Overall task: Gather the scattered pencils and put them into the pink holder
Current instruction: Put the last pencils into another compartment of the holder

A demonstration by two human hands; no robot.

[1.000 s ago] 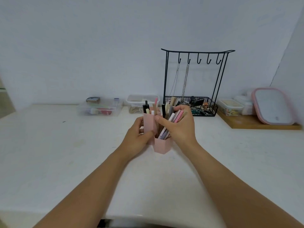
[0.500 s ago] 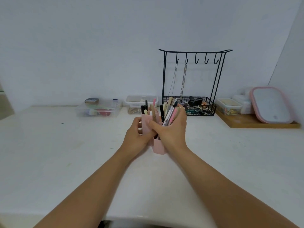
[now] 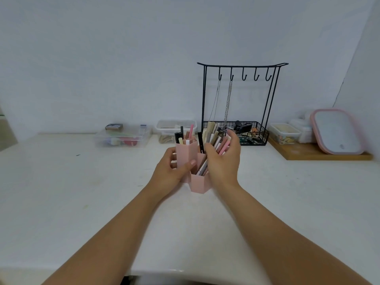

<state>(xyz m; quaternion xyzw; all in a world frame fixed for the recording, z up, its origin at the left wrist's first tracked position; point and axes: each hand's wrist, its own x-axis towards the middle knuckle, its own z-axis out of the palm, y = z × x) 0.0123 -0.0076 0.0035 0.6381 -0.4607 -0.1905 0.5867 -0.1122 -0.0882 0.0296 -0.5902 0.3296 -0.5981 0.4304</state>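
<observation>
Loosened since half a second ago, the right hand now spreads its fingers around the bundle of pencils it was clutching, seemingly letting them drop and fan into the front cell of the pink holder. Thumb and fingers look parted rather than pinching; whether they touch any pencil is hard to tell. The left hand grips the holder's taller rear cell, thumb pressed to its near face and fingers curled behind, apparently to steady it against tipping as the load settles. That taller cell carries a few dark and pink pens; the front one takes the slanting bundle. Holder sits mid-table on the white table, which shows no stray pencils, suggesting the task is nearly done. Behind stand a black wire rack hung with chains, clear storage boxes, and a pink-rimmed lid on a wooden board.
</observation>
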